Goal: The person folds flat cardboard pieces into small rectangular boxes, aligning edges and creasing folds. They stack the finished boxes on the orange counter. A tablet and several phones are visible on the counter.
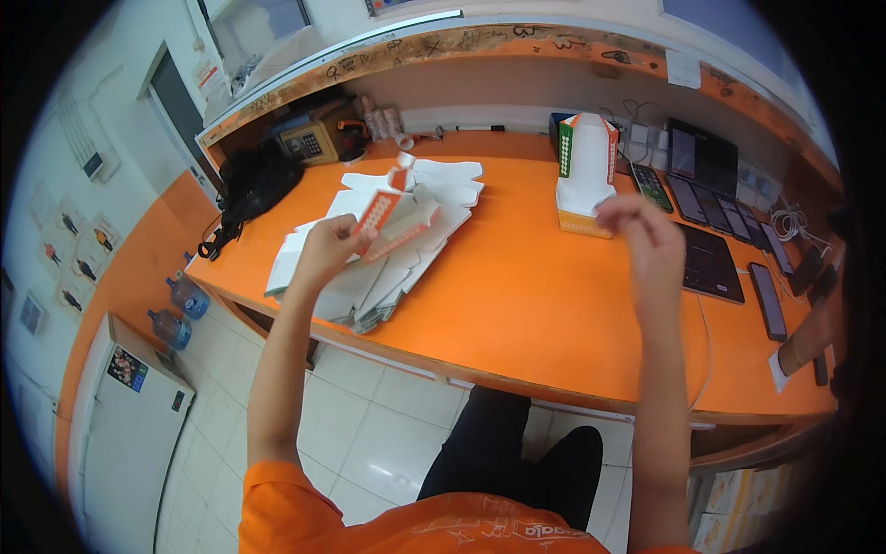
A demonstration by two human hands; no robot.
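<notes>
My left hand [329, 249] is closed on an orange and white folding carton [378, 214], partly opened out, with its white inside flaps showing. Beneath it lies a loose pile of flat white cartons [397, 282]. On the right, my right hand [651, 235] has its fingers loosely bent and a little blurred, beside the lower end of an opened carton [588, 157] in white, green and orange. Whether the fingertips touch that carton I cannot tell; nothing shows gripped in them.
Several phones [715, 205] and a black tablet [709, 263] lie at the right of the orange desk [517, 314]. A black laptop [703, 152] stands behind them. At the back left are a small safe [309, 143] and a black bag [254, 185]. Another person's forearm [812, 332] reaches in at far right.
</notes>
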